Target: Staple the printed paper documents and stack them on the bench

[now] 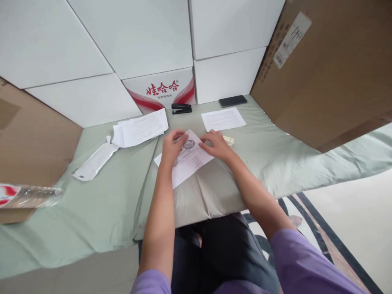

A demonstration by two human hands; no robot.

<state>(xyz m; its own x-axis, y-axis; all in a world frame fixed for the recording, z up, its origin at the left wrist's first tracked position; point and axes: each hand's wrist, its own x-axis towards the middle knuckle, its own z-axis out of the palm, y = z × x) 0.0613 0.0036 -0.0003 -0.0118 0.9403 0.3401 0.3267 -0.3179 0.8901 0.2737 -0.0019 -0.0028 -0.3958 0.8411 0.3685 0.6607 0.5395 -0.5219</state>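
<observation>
A white printed sheet of paper (191, 161) with round dark stamps lies at a slant near the table's front edge. On its upper left side, my left hand (174, 143) is closed, thumb and fingers pinching the paper. The paper's right edge is between the thumb and curled fingers of my right hand (217, 143). Just beyond the right hand, a small cream-coloured object (228, 140) is partly hidden by it. Behind the hands sit a black stapler (181, 108) and another printed sheet (223, 119).
A stack of papers (141, 128) and a white plastic packet (96, 161) lie to the left, with a plastic bottle (36, 197) farther out. White boxes (162, 92) line the back, near a black phone (232, 101). Large cardboard boxes (330, 77) flank the green-covered table (101, 220).
</observation>
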